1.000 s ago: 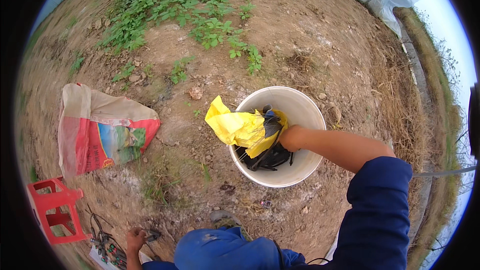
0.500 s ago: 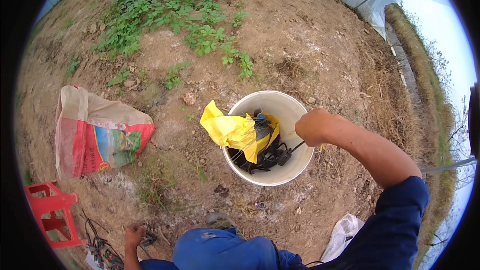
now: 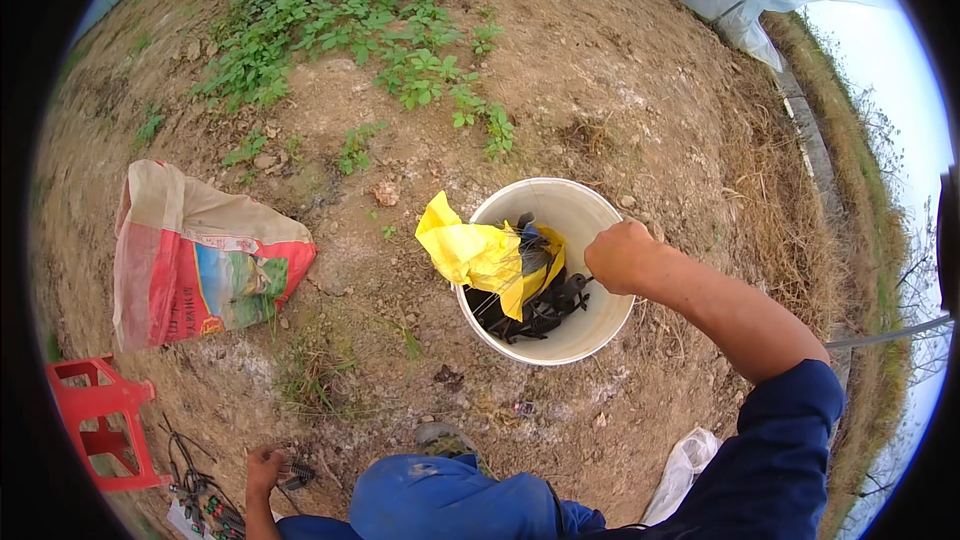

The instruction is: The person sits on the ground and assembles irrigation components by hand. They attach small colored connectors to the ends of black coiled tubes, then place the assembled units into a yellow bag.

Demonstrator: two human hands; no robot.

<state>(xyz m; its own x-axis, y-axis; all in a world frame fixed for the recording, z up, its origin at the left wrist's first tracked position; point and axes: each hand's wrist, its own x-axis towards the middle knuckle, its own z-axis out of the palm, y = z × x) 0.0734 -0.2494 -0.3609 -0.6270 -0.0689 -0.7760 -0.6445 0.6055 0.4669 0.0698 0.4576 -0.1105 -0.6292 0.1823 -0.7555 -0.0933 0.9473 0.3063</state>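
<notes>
A white bucket point(image 3: 600, 335) stands on the soil in front of me. My right hand point(image 3: 622, 258) is closed over its right side, palm down. A thin dark stem, joined to a black piece point(image 3: 573, 292), runs up to these fingers. Several black parts point(image 3: 520, 325) lie in the bucket, beside a yellow bag point(image 3: 475, 255) with thin wires that hangs over the left rim. Low on the left, my left hand point(image 3: 264, 467) has its fingers drawn together next to a small black ribbed piece point(image 3: 298, 475). Whether it grips this piece is unclear.
A red and beige sack point(image 3: 210, 260) lies to the left, with a red plastic stool point(image 3: 100, 420) below it. Black tubes and small parts point(image 3: 205, 500) lie near my left hand. A white bag point(image 3: 685, 470) is beside my right arm. Green plants point(image 3: 330, 25) grow beyond.
The black piece under my right hand has shifted upward, closer to the fingers, and its stem shows less. My left hand stays in about the same place. The whole view has shifted slightly.
</notes>
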